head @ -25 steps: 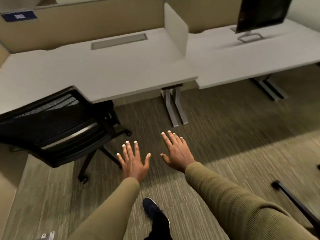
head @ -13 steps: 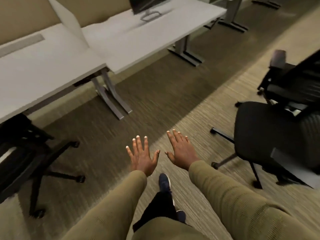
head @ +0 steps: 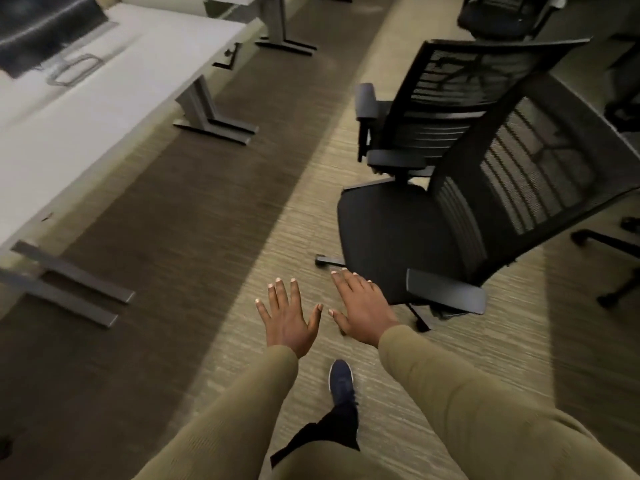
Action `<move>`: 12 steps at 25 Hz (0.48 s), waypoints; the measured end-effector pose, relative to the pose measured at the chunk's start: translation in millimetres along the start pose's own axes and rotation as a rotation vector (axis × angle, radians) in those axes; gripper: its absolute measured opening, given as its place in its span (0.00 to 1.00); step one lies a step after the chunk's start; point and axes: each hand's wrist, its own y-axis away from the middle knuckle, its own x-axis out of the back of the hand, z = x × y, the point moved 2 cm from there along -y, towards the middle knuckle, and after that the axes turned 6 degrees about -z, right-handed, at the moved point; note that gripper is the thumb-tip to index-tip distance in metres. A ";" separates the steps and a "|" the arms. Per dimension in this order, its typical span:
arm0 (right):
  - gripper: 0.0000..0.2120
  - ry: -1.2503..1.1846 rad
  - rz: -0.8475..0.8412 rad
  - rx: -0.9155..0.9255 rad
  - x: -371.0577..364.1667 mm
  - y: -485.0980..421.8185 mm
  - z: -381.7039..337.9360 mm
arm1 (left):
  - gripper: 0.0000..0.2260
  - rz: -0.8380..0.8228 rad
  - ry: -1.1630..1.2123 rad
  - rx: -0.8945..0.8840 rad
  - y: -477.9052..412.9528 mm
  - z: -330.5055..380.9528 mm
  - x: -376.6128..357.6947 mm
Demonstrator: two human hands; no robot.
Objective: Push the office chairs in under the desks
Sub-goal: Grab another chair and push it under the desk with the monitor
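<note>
Both hands spread flat, holding nothing; the right hand [head: 363,311] overlaps the office chair [head: 433,216] seat's near edge, the left hand [head: 287,318] beside it at nine o'clock.

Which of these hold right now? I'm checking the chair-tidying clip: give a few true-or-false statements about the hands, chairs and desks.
1. The nearest black mesh-back office chair is tucked under the long white desk. False: it stands out on the carpet, apart from the desk.
2. Both hands are open and empty. True: left hand, right hand.
3. A dark monitor stands on the desk. True.
4. The left hand grips an armrest. False: it hovers over the carpet.
</note>
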 end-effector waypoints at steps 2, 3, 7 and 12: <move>0.36 -0.009 -0.026 -0.037 15.3 -12.8 37.7 | 0.37 -0.022 0.006 -0.013 -31.0 32.7 -1.1; 0.36 -0.014 -0.025 -0.051 22.9 -20.1 56.6 | 0.38 -0.024 -0.001 -0.020 -46.7 47.3 -1.7; 0.34 -0.025 -0.003 -0.115 50.6 -36.4 115.7 | 0.37 -0.045 -0.045 -0.037 -96.2 95.0 1.3; 0.33 -0.039 -0.005 -0.167 73.3 -32.9 179.6 | 0.38 -0.043 -0.069 -0.097 -128.8 167.8 -2.1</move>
